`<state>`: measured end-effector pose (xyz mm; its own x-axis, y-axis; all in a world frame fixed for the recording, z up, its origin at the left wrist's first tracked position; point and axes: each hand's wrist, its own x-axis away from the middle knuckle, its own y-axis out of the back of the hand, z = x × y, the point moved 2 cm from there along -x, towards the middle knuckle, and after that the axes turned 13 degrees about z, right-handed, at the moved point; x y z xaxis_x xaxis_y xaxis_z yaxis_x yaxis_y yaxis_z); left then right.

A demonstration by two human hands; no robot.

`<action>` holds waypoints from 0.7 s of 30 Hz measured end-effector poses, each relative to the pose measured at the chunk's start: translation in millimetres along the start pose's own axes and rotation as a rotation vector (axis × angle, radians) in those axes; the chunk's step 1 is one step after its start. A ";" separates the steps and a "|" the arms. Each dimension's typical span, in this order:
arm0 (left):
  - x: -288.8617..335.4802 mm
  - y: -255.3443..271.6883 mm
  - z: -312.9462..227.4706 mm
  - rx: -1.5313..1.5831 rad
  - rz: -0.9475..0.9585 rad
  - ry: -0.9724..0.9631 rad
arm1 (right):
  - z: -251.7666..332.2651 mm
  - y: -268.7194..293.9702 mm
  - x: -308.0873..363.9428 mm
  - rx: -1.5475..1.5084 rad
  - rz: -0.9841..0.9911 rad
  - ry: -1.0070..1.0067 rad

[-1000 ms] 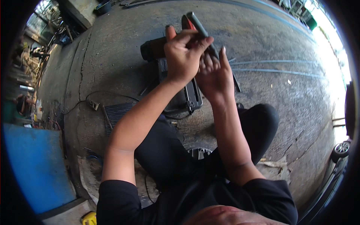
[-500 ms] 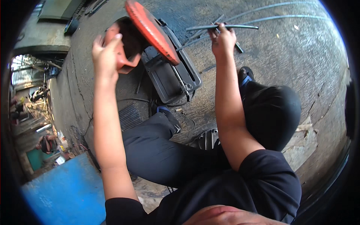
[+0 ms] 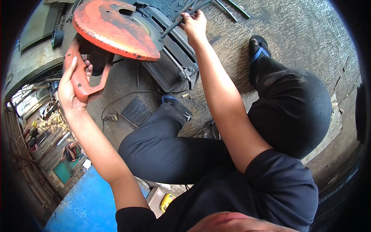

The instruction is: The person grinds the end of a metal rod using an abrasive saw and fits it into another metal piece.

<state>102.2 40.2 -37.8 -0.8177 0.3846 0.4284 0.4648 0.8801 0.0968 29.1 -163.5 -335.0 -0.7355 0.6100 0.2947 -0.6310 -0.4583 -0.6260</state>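
An orange chop saw stands at the upper left, with a worn rounded blade guard [image 3: 112, 29] over a grey cutting disc [image 3: 155, 36]. My left hand [image 3: 73, 83] is wrapped round its orange loop handle [image 3: 82, 79]. Beneath the guard lies the black saw base [image 3: 172, 71], with a silver clamp screw [image 3: 176, 63] along it. My right hand [image 3: 194, 27] grips a thin dark metal rod [image 3: 170, 30], held at a slant. The rod's lower left end is beside the disc; whether they touch I cannot tell.
More metal bars [image 3: 228, 11] lie on the rough floor at the top. A ribbed dark piece [image 3: 135, 112] and a cable [image 3: 116, 101] lie left of my foot. A blue panel [image 3: 89, 193] fills the lower left, near a yellow object [image 3: 167, 202]. Another person [image 3: 70, 151] is far left.
My right hand has brought the rod left toward the disc and tilted it. My left hand, still on the handle, appears farther left and lower. The whole view has shifted.
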 end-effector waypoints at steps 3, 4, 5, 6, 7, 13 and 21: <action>3.5 -1.8 -0.5 0.004 0.000 -0.007 | -0.5 -5.1 5.7 -0.036 0.009 0.007; 3.2 -2.4 -0.1 0.015 0.002 -0.011 | -0.4 -5.4 6.3 -0.061 0.010 0.014; 3.1 -3.0 0.0 0.028 0.004 -0.016 | -0.5 -6.2 7.0 -0.062 0.005 0.014; 3.4 -4.2 -0.1 0.026 0.008 -0.013 | -0.2 -7.5 7.3 -0.073 0.002 0.027; 4.2 -6.4 -0.6 0.020 -0.005 -0.026 | -0.1 -7.7 6.8 -0.083 -0.001 0.041; 1.0 -3.4 1.0 0.024 -0.005 -0.034 | 11.9 -11.8 17.3 0.093 -0.026 0.058; 4.3 -1.1 -5.6 0.004 0.016 -0.009 | 9.9 -22.5 17.7 0.106 0.012 0.072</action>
<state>100.1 39.4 -31.0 -0.8128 0.4013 0.4222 0.4768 0.8747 0.0865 27.8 -148.8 -308.6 -0.7258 0.6474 0.2326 -0.6478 -0.5294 -0.5478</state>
